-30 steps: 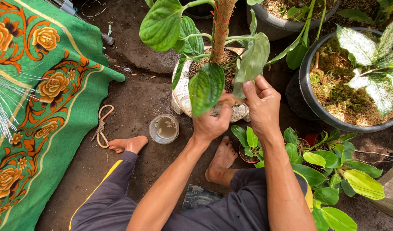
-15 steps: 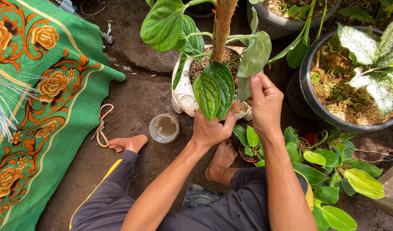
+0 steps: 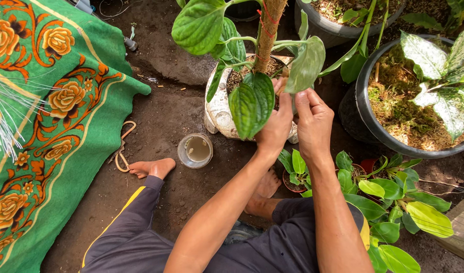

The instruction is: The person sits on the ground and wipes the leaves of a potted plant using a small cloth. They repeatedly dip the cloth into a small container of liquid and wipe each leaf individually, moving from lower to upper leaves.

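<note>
Both hands are working at the white pot (image 3: 219, 108): left hand (image 3: 277, 126) fingers pinching a leaf (image 3: 252, 103), right hand (image 3: 312, 121) fingers curled loosely, apparently empty; next up probably needs gentle handling.

Bare soil (image 3: 161, 116) left of the white pot (image 3: 219, 108) is open apart from a glass jar (image 3: 195, 150) and a rope (image 3: 121, 151). Right, a black pot (image 3: 363, 108) and small potted plants (image 3: 373, 187) block passage.
</note>
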Demonstrator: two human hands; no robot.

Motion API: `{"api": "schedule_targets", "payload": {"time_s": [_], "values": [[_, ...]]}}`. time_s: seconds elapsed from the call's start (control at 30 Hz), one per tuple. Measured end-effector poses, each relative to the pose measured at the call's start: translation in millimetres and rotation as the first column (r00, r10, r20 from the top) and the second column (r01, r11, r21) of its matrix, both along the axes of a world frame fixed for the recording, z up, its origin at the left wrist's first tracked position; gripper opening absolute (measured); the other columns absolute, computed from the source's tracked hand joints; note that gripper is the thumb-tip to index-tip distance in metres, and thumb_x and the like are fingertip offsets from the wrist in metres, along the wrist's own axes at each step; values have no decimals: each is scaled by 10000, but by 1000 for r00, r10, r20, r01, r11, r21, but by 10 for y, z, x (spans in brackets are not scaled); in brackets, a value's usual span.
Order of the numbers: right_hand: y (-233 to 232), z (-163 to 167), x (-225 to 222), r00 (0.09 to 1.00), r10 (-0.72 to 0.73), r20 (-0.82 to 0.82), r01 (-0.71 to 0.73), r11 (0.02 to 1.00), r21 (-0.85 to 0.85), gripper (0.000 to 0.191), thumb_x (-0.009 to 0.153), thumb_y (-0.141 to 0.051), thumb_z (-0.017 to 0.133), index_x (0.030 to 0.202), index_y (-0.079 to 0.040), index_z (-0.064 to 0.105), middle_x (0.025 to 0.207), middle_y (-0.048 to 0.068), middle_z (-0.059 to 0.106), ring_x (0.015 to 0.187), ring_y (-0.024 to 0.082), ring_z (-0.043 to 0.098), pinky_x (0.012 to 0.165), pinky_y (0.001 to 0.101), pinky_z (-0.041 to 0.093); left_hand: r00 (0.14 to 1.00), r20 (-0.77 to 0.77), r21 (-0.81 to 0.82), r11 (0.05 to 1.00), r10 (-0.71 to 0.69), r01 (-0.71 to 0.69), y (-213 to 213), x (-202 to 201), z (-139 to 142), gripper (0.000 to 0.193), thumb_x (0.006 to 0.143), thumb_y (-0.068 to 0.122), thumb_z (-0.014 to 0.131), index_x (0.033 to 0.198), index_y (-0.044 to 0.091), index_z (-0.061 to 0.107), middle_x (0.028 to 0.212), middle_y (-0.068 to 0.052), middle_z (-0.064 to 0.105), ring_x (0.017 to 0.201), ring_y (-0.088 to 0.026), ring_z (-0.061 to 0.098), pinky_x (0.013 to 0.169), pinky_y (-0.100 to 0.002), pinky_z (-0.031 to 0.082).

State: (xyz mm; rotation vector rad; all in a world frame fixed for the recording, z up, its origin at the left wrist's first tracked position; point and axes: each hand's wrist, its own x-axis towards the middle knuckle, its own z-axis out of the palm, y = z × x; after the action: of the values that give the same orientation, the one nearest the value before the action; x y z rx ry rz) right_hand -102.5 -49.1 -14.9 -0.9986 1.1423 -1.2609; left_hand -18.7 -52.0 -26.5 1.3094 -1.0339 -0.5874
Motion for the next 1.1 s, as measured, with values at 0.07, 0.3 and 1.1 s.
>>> {"api": "schedule_targets", "payload": {"time_s": [0.07, 0.3, 1.1], "values": [[-13, -10, -10, 1000, -24, 0, 24, 999, -27, 319, 1115, -209, 572, 1319, 11, 677, 1171, 20, 721, 999, 56, 633, 884, 239, 541, 1000, -8, 30, 999, -22, 22, 57, -8, 15, 186, 1014, 98, 658, 1163, -11, 678, 1155, -95, 730, 1079, -218, 714, 965, -340, 560], [-18, 14, -22, 978, -29, 208, 3, 992, 126, 326, 1086, -252, 552, 1281, -17, 670, 1047, 9, 703, 849, 77, 630, 745, 237, 543, 997, -5, -65, 994, 82, -83, 200, 43, 100, 187, 966, 69, 686, 1144, 22, 718, 1128, -90, 764, 1068, -197, 736, 992, -336, 576], [-19, 116, 16, 975, 13, 221, -53, 983, 176, 267, 1062, -159, 648, 1250, 30, 660, 1134, 84, 698, 951, 107, 667, 833, 273, 550, 905, 272, -30, 937, -327, 348, 786, 734, 47, 244, 878, -34, 655, 1114, 12, 693, 1014, -111, 761, 922, -246, 757, 850, -364, 614]]}}
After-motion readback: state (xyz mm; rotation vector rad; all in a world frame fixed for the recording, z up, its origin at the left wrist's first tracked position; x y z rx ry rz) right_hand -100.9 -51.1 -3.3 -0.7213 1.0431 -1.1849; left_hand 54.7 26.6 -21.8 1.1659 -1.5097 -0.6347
